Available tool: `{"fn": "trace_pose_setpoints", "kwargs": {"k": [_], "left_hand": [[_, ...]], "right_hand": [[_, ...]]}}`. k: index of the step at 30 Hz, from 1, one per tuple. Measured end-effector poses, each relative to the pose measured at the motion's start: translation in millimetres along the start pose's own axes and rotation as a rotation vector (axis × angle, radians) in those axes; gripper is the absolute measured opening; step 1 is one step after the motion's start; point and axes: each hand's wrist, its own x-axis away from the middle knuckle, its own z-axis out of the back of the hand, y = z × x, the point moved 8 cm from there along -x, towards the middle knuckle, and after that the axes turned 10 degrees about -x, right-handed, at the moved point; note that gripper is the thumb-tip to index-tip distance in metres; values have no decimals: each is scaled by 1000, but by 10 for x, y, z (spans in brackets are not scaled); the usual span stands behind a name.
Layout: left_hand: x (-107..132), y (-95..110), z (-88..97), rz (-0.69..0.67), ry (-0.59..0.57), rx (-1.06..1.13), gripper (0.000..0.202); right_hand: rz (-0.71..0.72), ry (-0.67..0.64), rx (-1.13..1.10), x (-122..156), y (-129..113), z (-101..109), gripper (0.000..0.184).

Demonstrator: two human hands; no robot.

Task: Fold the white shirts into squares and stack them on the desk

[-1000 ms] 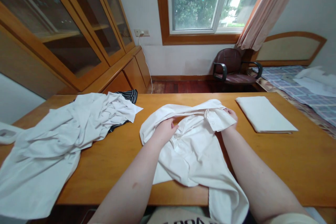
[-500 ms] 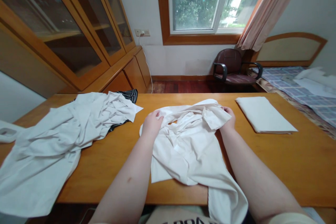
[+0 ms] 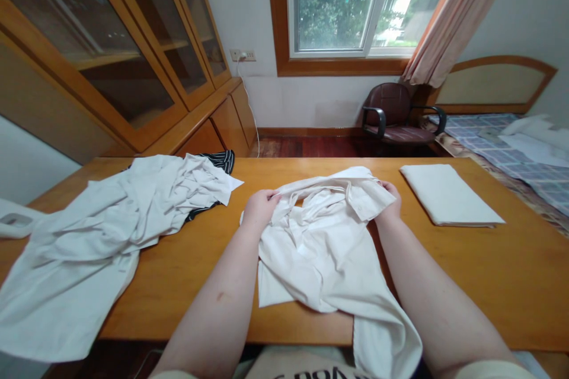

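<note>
A crumpled white shirt [image 3: 322,257] lies in front of me on the wooden table [image 3: 186,284], one part of it hanging over the near edge. My left hand [image 3: 260,212] is closed on the left end of its far band, thumb and fingers pinched together. At the right end, my right hand [image 3: 391,200] grips the cloth, its fingers partly hidden behind a flap with a small button. Between the two hands the far band is stretched and slightly raised, with loose folds below it.
Several rumpled white garments [image 3: 111,219] lie heaped at the left, with black striped cloth [image 3: 224,161] under them. A flat, folded white cloth [image 3: 451,195] rests at the right. Beyond the table stand a chair [image 3: 393,109], a glass-door cabinet [image 3: 178,100] and a bed [image 3: 498,136].
My left hand has shifted slightly and its thumb and fingers have closed on the shirt's edge, drawing the far band straighter. My right hand keeps nearly the same place.
</note>
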Motion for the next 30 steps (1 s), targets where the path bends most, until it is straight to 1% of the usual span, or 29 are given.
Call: {"fn": "trace_pose_setpoints", "kwargs": {"k": [3,6,8,10,12,14,15,17,18,19,20,21,22,23,24,25,27,28,30], "left_hand": [[-18,-185,193,122,204,176,28],[17,-450,407,254,461,346,25],[70,-668,526,365,646,454,21],[127,-887,590,486,800,573,18],[168,-1046,614,581,898,661,17],[221,-1105,656,624,975,675,22],[257,-1088,698,617,1013,638,28],[341,-946,820,531,1084,490,40],[374,-819,885,446,1104,385,43],[391,-662,935,340,1097,272,46],[385,-486,954,221,1055,157,48],[359,-309,931,103,980,47,51],[315,-145,863,-3,869,-54,55],[261,-11,750,-89,734,-142,59],[204,87,606,-153,585,-213,63],[154,145,448,-194,438,-267,67],[81,165,154,-218,191,-330,72],[54,146,43,-212,103,-349,72],[15,90,-92,-193,-6,-372,70]], "right_hand": [[-75,136,-19,6,25,106,26],[-42,278,36,7,-36,209,21],[-31,383,24,0,-50,289,18],[-36,455,6,-13,-40,352,17],[-29,483,14,-24,-39,391,17],[-11,462,67,-28,-62,397,19],[5,450,116,-20,-87,396,20],[77,439,255,22,-185,387,24],[146,434,333,55,-264,367,28],[232,413,408,93,-351,322,34],[327,364,481,132,-436,243,40],[414,276,552,168,-500,128,47],[473,158,622,199,-527,-8,55],[492,29,693,224,-511,-146,61],[472,-93,766,242,-461,-265,67],[423,-192,840,252,-390,-354,72],[284,-322,977,256,-242,-442,74],[222,-364,1033,258,-188,-459,73],[143,-424,1117,270,-134,-477,71]]}}
